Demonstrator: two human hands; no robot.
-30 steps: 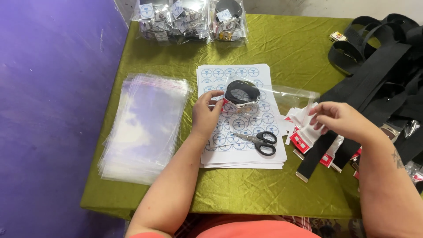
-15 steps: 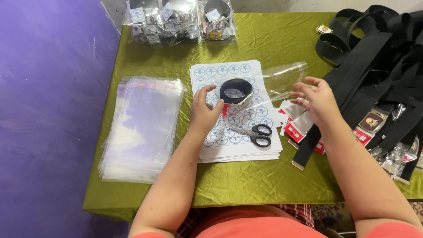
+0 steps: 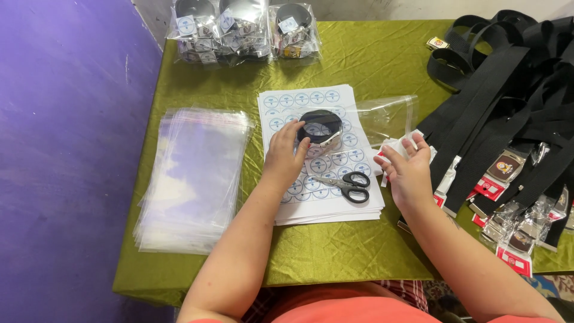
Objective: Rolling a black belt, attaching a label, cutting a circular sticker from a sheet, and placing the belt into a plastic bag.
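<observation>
A: Left hand (image 3: 286, 152)?
B: Resting on the stack of white paper sheets printed with round blue stickers (image 3: 320, 158), fingers (image 3: 297, 128) bent and touching the rim of a coiled black belt roll with a metal buckle (image 3: 320, 125). Touching it at one side, not wrapped around it.

A: Where's the roll sitting?
B: On the sticker sheets, upper middle of the stack, at the mouth of a clear plastic bag (image 3: 385, 116) that lies off to the right across the sheet edge. Can't tell whether any of the roll is inside the bag.

A: Right hand (image 3: 408, 173)?
B: At the right edge of the sheets, fingers loosely spread and curled over small white and red card tags (image 3: 388, 149). Can't tell if it's pinching one.

A: Anything between the hands?
B: Black-handled scissors (image 3: 345, 184), lying closed on the sheets, near both hands, touched by neither.

A: Rest of the table?
B: Olive green cloth-covered table (image 3: 335, 251). Stack of clear plastic sleeves (image 3: 194, 176) left of the sheets. Bagged finished belt rolls (image 3: 242, 27) at the far edge. Heap of loose black webbing belts (image 3: 508, 96) on the right, with buckles in red-carded packets (image 3: 508, 173) along its lower side.
</observation>
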